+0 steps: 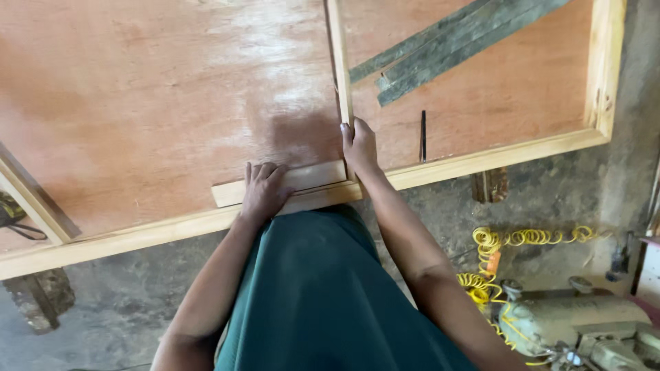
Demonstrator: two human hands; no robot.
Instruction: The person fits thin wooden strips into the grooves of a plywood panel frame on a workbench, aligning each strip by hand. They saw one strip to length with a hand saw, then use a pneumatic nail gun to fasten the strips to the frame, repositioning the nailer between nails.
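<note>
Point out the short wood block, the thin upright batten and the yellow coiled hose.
Short wood block (313, 177), head view, bare top face.
Thin upright batten (339, 62), head view, mid-length.
Yellow coiled hose (529, 237), head view, stretched coils.

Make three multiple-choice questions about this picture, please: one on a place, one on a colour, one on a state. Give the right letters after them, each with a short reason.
1. Where does the left hand lie?
A. on the short wooden block by the near frame rail
B. on the grey strips
C. on the floor

2. What colour is the coiled hose on the floor?
A. blue
B. yellow
C. black

3. How is the right hand placed?
A. hanging free in the air
B. closed on a hammer
C. set against the near end of the upright wooden slat

Answers:
1 A, the palm lies flat on the block next to the rail.
2 B, its coils are bright yellow beside the grey machine.
3 C, the fingers rest on the slat's end where it meets the block.
</note>
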